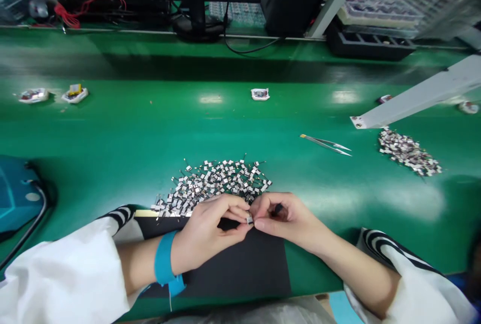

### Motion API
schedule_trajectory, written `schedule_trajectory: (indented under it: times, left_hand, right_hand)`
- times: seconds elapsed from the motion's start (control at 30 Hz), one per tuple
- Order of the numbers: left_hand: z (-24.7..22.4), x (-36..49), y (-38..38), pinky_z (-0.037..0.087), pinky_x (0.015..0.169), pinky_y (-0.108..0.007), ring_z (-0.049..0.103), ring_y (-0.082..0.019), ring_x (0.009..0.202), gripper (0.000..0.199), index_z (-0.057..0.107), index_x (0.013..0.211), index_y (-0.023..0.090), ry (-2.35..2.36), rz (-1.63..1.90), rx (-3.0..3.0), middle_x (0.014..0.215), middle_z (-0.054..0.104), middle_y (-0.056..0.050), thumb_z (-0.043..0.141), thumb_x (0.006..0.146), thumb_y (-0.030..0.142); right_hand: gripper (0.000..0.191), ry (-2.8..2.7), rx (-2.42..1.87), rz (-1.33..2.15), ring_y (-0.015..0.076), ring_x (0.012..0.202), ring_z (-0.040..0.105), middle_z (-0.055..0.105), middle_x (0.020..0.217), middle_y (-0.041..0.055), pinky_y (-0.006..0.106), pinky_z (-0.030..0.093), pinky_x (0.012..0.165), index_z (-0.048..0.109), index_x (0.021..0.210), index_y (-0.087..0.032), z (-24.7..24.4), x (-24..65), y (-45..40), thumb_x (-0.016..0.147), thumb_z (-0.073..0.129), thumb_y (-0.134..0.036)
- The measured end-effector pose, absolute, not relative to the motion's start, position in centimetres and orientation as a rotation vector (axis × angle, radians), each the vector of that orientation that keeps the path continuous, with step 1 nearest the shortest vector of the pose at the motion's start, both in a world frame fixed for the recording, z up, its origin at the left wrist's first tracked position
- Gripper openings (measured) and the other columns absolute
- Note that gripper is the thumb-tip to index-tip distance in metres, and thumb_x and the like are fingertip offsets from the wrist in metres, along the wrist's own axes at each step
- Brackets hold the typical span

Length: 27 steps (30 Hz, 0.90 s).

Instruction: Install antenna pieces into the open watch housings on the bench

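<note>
- My left hand (208, 231) and right hand (287, 219) are narrowly closed, fingertips pinching a small metal component (249, 219) between them, at lower centre.
- A dark item sits at my right fingers; too small to identify.
- A loose pile of like components (214, 183) lies on the green counter (210, 128), just above my hands.
- A second pile (408, 152) and steel tweezers (325, 143) lie right of centre.
- Three small white holders (74, 95) carry unclear contents, upper left and top centre.
- A black compartment tray (370, 46) stands at upper right.
</note>
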State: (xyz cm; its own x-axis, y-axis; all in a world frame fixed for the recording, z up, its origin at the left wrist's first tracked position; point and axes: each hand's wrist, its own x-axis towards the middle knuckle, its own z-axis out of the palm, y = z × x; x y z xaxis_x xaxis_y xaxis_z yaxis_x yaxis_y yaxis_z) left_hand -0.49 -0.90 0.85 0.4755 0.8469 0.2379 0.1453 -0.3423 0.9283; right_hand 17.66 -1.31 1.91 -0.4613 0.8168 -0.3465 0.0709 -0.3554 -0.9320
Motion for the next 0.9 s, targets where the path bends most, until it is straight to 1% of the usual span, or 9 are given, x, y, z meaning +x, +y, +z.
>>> schedule_trajectory:
  times: [0.17,0.33,0.4,0.47,0.53,0.6,0.7,0.8,0.9]
  left_hand:
    - [1.1,-0.4,-0.4,0.052,0.059,-0.019,0.058,-0.01,0.066,0.008,0.055,0.08,0.015,0.806,0.937,2.03,0.071,0.059,-0.002,0.055,0.074,0.01]
    - [1.3,-0.3,0.0,0.048,0.059,-0.022,0.055,-0.011,0.067,0.007,0.056,0.076,0.015,0.778,0.908,2.143,0.07,0.058,-0.003,0.052,0.076,0.01]
    - [1.2,-0.6,0.0,0.049,0.063,-0.022,0.055,-0.011,0.071,0.009,0.056,0.081,0.015,0.751,0.907,2.218,0.073,0.059,-0.003,0.051,0.077,0.009]
    - [1.2,-1.0,0.2,0.049,0.072,-0.025,0.056,-0.012,0.079,0.015,0.055,0.088,0.014,0.713,0.923,2.36,0.08,0.06,-0.004,0.052,0.076,0.006]
    - [1.3,-1.4,0.5,0.048,0.081,-0.028,0.055,-0.015,0.088,0.02,0.054,0.094,0.014,0.72,0.939,2.524,0.087,0.061,-0.006,0.052,0.075,0.005]
    - [1.4,-1.7,0.9,0.047,0.083,-0.03,0.055,-0.016,0.09,0.02,0.054,0.094,0.014,0.801,0.94,2.653,0.089,0.061,-0.006,0.053,0.075,0.006]
    - [1.4,-1.9,1.8,0.047,0.08,-0.031,0.056,-0.016,0.086,0.015,0.055,0.09,0.015,0.975,0.886,2.753,0.086,0.062,-0.004,0.052,0.077,0.009]
    - [1.1,-2.0,2.4,0.047,0.076,-0.03,0.056,-0.015,0.082,0.012,0.056,0.087,0.016,1.102,0.842,2.798,0.084,0.062,-0.003,0.05,0.078,0.011]
    - [0.8,-1.9,2.7,0.045,0.077,-0.031,0.055,-0.017,0.084,0.015,0.055,0.092,0.016,1.199,0.798,2.85,0.088,0.062,-0.003,0.048,0.079,0.014]
  right_hand:
    - [0.024,-1.504,-1.305,1.762,0.0049,0.054,0.038,0.053,0.072,0.001,0.019,0.029,0.049,0.051,0.07,-0.013,2.1,17.5,-1.4,0.072,0.058,-0.036]
    - [0.024,-1.569,-1.297,1.689,0.0044,0.053,0.033,0.052,0.069,0.0004,0.019,0.027,0.048,0.052,0.071,-0.012,1.8,17.7,-1.4,0.074,0.054,-0.036]
    - [0.023,-1.591,-1.294,1.681,0.0046,0.052,0.032,0.047,0.062,-0.002,0.019,0.025,0.048,0.052,0.071,-0.012,1.7,17.7,-1.4,0.074,0.054,-0.035]
    - [0.022,-1.616,-1.3,1.65,0.0049,0.052,0.031,0.042,0.058,-0.0033,0.019,0.025,0.048,0.053,0.071,-0.012,1.7,17.9,-1.2,0.074,0.053,-0.034]
    - [0.022,-1.613,-1.32,1.599,0.0052,0.052,0.031,0.044,0.06,-0.0025,0.02,0.025,0.049,0.053,0.07,-0.012,1.8,18.3,-0.9,0.074,0.053,-0.034]
    - [0.022,-1.586,-1.36,1.525,0.0055,0.053,0.033,0.048,0.066,-0.0001,0.02,0.025,0.049,0.053,0.07,-0.013,2.0,18.9,-0.5,0.074,0.053,-0.034]
    - [0.023,-1.574,-1.452,1.355,0.0062,0.053,0.034,0.05,0.069,0.001,0.021,0.026,0.05,0.053,0.071,-0.013,1.9,19.8,0.0,0.074,0.052,-0.036]
    - [0.023,-1.647,-1.551,1.131,0.0069,0.05,0.032,0.044,0.058,-0.0021,0.021,0.026,0.048,0.055,0.072,-0.015,1.5,20.8,0.7,0.076,0.05,-0.038]
    - [0.02,-1.772,-1.63,0.719,0.0085,0.051,0.037,0.049,0.061,-0.0007,0.022,0.032,0.05,0.057,0.075,-0.016,1.0,23.3,2.2,0.077,0.048,-0.033]
